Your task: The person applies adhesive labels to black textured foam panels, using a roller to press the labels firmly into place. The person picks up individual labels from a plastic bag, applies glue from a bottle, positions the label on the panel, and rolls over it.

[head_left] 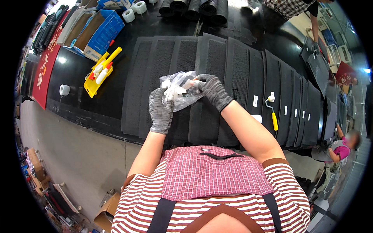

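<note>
Both hands wear grey knit gloves and meet over the dark ribbed mats (213, 58) in the middle. My left hand (161, 110) is closed on the near left side of a clear plastic bag (185, 103). Small white label-like pieces (178, 91) lie inside the crumpled film. At the bag's right side, the fingertips of my right hand (213, 91) pinch a small white label (187, 84). Right of my right forearm, a small paint roller with a yellow handle (275, 121) rests on the mats.
White labels (255, 101) sit on several mats at the right. Leftward are a yellow tray (91, 87) with small bottles, a tape roll (64, 90) and a blue carton (104, 35). Black rolls (192, 9) lie at the back. Other people work at the right (342, 149) and far right (289, 7).
</note>
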`<state>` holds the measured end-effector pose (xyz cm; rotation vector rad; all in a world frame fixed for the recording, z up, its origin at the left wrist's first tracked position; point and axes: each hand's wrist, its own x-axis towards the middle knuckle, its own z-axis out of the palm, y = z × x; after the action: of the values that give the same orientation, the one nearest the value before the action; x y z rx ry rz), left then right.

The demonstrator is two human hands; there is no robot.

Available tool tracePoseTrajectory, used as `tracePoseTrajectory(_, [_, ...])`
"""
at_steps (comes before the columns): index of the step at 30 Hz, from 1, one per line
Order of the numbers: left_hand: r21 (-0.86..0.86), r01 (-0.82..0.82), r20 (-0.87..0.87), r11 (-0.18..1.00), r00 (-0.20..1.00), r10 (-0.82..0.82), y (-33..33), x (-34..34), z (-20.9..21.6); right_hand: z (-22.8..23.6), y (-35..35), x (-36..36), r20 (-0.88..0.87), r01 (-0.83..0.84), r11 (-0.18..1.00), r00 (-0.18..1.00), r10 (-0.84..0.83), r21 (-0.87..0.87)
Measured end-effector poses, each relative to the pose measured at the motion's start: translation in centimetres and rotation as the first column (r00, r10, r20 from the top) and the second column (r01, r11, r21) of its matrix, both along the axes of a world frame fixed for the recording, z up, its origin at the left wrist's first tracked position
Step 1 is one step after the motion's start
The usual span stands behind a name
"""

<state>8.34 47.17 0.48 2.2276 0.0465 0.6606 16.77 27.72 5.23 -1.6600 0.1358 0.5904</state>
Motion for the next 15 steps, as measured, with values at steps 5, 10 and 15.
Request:
tracePoseTrajectory(5, [-0.678, 0.075, -0.306, 0.732, 0.876, -0.373, -1.5, -0.9, 6.4, 5.0, -2.2, -3.1, 0.199, 0.041, 0.993, 0.978, -0.062, 0.106])
tracePoseTrajectory(10, [-0.928, -0.06, -0.327, 0.367, 0.603, -0.728, -4.5, 0.3, 8.7, 4.5, -5.0, -7.1, 0.845, -0.054, 0.985, 0.509, 0.167, -0.162])
tracePoseTrajectory(15, [-0.828, 0.142, -0.367, 0.543, 0.596, -0.715, -7.0, 0.4, 8.6, 5.9, -7.8, -8.9, 0.556, 0.121, 0.992, 0.827, -0.088, -0.023])
